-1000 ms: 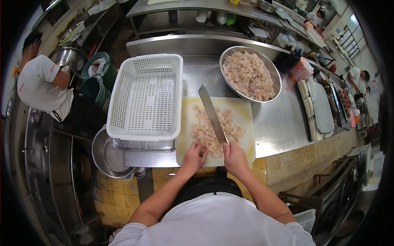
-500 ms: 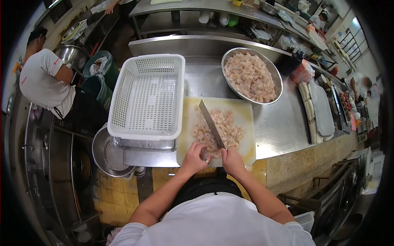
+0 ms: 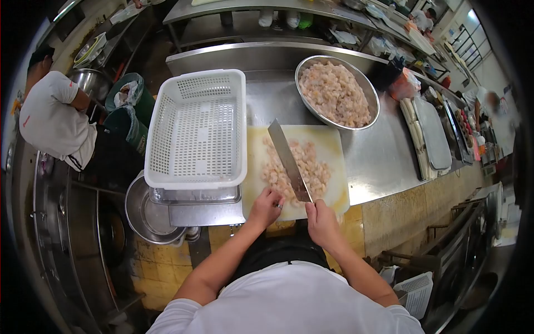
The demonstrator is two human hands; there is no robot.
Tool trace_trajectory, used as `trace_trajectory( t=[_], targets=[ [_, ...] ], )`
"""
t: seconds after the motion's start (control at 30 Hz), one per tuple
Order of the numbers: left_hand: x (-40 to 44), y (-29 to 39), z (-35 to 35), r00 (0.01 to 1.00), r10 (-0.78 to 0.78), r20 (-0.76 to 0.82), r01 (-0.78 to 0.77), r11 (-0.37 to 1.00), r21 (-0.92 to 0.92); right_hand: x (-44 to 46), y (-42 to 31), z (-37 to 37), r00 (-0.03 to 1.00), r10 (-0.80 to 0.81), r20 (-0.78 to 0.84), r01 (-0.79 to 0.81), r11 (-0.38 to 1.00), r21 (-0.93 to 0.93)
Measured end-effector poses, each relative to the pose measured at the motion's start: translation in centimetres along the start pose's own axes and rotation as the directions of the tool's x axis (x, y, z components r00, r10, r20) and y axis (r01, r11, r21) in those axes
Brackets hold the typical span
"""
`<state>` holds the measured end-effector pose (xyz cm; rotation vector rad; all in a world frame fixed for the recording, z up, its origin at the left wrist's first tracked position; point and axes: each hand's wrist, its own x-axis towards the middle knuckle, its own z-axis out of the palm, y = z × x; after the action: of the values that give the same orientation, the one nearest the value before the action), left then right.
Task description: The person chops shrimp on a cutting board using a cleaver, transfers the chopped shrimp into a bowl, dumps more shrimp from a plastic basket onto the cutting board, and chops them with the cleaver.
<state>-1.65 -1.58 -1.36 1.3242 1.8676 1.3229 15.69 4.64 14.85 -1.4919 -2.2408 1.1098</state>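
My right hand [image 3: 321,217] is wrapped round the handle of a broad kitchen knife [image 3: 288,161]. The blade slants up and left over a heap of small, pale pink raw pieces [image 3: 316,173], which look like shrimp. They lie on a white, yellow-stained cutting board [image 3: 334,146]. At the board's near edge, left of the handle, my left hand [image 3: 265,208] has its fingers curled together beside the heap. A ring shows on it; whatever its fingertips hold is hidden.
A white perforated basket [image 3: 240,128] stands on a metal tray [image 3: 194,196] at left. Behind the board, a steel bowl [image 3: 376,106] is heaped with similar pieces. A steel pot [image 3: 136,203] sits below left. One person [image 3: 55,117] works at far left, another [image 3: 484,106] at far right.
The knife has turned so that more of its flat side shows, and my right hand has shifted slightly right. My left hand's fingers have drawn closer together. The whole view has shifted slightly.
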Motion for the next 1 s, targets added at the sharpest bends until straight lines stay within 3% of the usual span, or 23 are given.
trace_trajectory(
  t=[0.17,0.37,0.57,0.67,0.77,0.87,1.0],
  targets=[
    [0.4,-0.1,-0.5,0.994,0.108,-0.03,-0.105,0.99,0.089,2.1,5.4,5.5,0.995,-0.08,-0.063,0.07,0.987,-0.146],
    [0.3,-0.2,-0.3,0.992,0.112,-0.058,-0.108,0.991,0.074,1.1,0.9,2.4,0.998,0.002,-0.062,-0.007,0.996,-0.084],
    [0.2,-1.4,-0.4,0.997,-0.049,-0.063,0.041,0.991,-0.13,1.9,4.1,5.7,0.996,-0.041,-0.078,0.033,0.995,-0.099],
    [1.0,-0.7,-1.5,0.985,-0.168,-0.044,0.164,0.983,-0.087,2.5,3.4,4.5,0.998,-0.032,-0.048,0.028,0.995,-0.092],
    [3.0,1.1,-2.6,0.973,-0.122,-0.193,0.135,0.989,0.055,0.5,1.3,1.9,0.999,0.009,-0.043,-0.012,0.998,-0.064],
    [4.7,-0.6,-2.3,0.983,-0.065,-0.172,0.11,0.958,0.266,-1.4,1.2,2.2,0.998,0.055,-0.04,-0.06,0.989,-0.132],
    [5.7,-0.3,-2.8,0.987,-0.155,-0.045,0.162,0.96,0.228,0.4,4.7,5.6,0.996,0.013,-0.085,-0.028,0.985,-0.173]
  ],
)
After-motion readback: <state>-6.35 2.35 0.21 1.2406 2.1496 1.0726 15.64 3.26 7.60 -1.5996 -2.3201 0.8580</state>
